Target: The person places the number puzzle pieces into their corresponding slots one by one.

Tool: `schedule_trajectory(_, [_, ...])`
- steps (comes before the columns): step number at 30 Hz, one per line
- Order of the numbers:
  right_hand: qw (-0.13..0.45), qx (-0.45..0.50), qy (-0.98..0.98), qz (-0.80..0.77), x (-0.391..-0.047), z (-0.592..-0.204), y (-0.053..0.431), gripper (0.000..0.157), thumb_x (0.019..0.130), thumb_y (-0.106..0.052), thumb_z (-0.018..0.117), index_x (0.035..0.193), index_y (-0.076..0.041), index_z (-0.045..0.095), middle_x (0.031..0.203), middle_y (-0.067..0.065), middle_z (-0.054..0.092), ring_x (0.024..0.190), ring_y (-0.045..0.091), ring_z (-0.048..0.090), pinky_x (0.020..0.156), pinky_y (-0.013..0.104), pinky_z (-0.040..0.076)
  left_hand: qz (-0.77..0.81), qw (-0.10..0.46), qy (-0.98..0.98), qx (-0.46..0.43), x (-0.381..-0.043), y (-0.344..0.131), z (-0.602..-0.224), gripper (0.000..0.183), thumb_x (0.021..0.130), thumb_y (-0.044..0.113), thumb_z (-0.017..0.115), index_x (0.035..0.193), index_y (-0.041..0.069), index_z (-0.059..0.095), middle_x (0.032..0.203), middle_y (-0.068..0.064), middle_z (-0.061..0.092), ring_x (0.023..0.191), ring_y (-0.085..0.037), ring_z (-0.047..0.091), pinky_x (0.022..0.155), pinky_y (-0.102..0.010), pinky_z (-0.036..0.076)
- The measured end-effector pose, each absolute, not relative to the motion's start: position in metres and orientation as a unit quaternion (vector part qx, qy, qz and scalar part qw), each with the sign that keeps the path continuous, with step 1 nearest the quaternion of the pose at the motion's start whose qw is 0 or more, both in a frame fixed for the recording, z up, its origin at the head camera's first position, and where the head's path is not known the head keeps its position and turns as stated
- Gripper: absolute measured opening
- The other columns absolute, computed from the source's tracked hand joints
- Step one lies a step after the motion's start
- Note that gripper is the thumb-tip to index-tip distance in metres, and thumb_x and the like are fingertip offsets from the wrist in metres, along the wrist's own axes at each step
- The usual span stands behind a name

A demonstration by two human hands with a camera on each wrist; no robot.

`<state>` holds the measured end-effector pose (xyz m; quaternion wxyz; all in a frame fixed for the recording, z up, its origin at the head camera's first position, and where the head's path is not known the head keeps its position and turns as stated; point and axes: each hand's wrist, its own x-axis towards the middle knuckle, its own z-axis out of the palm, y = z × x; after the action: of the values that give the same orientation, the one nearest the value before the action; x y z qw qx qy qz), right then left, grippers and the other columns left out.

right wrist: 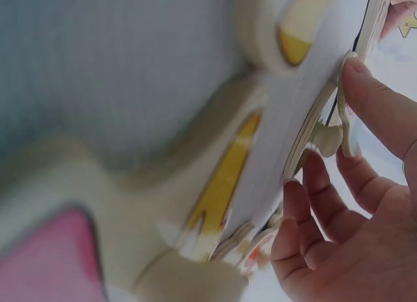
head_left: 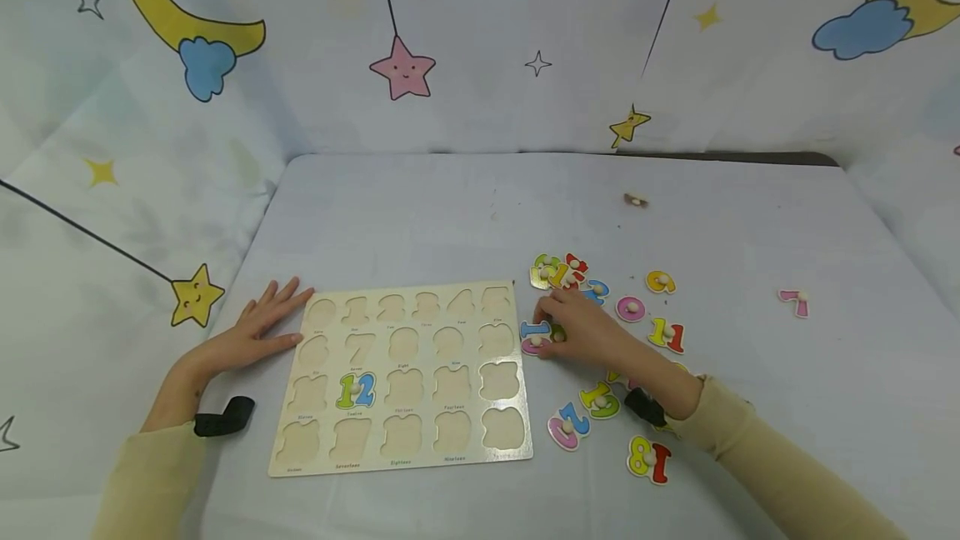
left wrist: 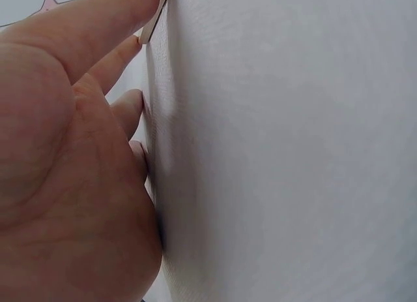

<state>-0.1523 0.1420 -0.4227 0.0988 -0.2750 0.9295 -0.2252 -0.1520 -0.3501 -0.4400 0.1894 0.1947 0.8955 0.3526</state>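
"Where are we?"
"Our left hand [head_left: 258, 332], fingers apart, touches the board [head_left: 428, 394]; our right hand [head_left: 581, 325] has fingers pinched on a blue-and-pink number piece [head_left: 534, 330] beside its right edge."
"Our step?"
"Fitting pieces, probably; next calls for aligning it with a recess [head_left: 403, 387]."

- Head: looks forward and down, board [head_left: 380, 391] lower centre.
- Left wrist: close against left hand [left wrist: 78, 145].
- Right wrist: close, probably sharing that board, upper right.
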Motion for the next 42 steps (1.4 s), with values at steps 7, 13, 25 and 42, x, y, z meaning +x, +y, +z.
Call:
schedule_trajectory(7, [0.1,-0.265,0.922,-0.264,-0.155,-0.426,0.145,0.021,0.082,-0.014,0.074,0.094,-0.012,0.057,0.082,-0.006,0.053,0.081,0.017,0.047,0.074,0.034,0.043,0.357,0.19,0.894,0.192,-0.151,-0.349,-0.438,0.071,0.093,0.024,0.059,0.151,0.014,0.02,0.154,-0.019,-0.003,0.135,-0.036,-0.02,0.1,-0.06,-0.016])
schedule_trajectory(13, [0.096,-0.253,0.915,-0.3,-0.158,-0.424,0.152,0.015,0.088,-0.006,0.065,0.1,-0.012,0.061,0.089,-0.003,0.063,0.078,0.016,0.054,0.069,0.03,0.048,0.353,0.185,0.896,0.194,-0.151,-0.349,-0.439,0.07,0.093,0.024,0.06,0.15,0.013,0.021,0.154,-0.019,-0.003,0.135,-0.036,-0.02,0.1,-0.06,-0.016])
schedule_trajectory(25, [0.06,-0.271,0.897,-0.344,-0.169,-0.406,0.148,0.037,0.09,0.001,0.06,0.127,-0.007,0.059,0.104,0.005,0.063,0.072,0.014,0.047,0.059,0.025,0.042,0.347,0.182,0.9,0.194,-0.15,-0.349,-0.438,0.07,0.093,0.024,0.06,0.15,0.012,0.021,0.153,-0.02,-0.002,0.135,-0.037,-0.018,0.1,-0.06,-0.016])
schedule_trajectory(42, [0.134,-0.266,0.879,-0.372,-0.18,-0.417,0.105,0.007,0.086,-0.011,0.069,0.092,-0.012,0.065,0.071,-0.007,0.057,0.064,0.011,0.051,0.055,0.024,0.046,0.345,0.178,0.902,0.19,-0.151,-0.352,-0.444,0.071,0.092,0.026,0.061,0.15,0.014,0.023,0.154,-0.018,-0.001,0.136,-0.036,-0.018,0.101,-0.059,-0.016])
